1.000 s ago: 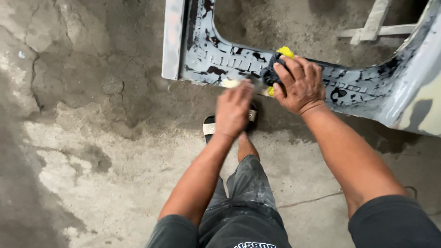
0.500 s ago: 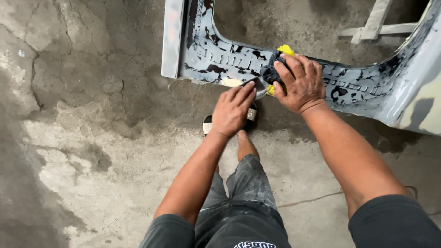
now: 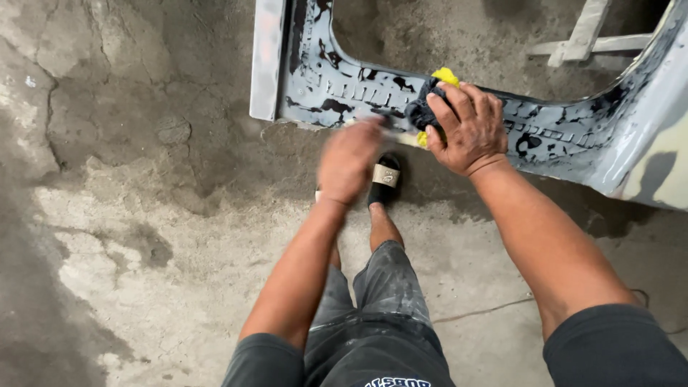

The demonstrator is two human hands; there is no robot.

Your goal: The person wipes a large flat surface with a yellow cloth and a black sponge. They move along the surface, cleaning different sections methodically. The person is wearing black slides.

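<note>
Dark-soaked yellow sponge (image 3: 433, 100) atop paint-flecked grey panel (image 3: 573, 136)

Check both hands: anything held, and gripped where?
Right hand presses a dark, yellow-edged pad from above onto the grey panel. Left hand is motion-blurred; any hold there cannot be told.

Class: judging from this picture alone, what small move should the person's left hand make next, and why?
Probably settle the left hand flat on the grey panel to steady it: that hand is blurred beside the panel edge, while the right hand presses a yellow-and-dark sponge on it.
</note>
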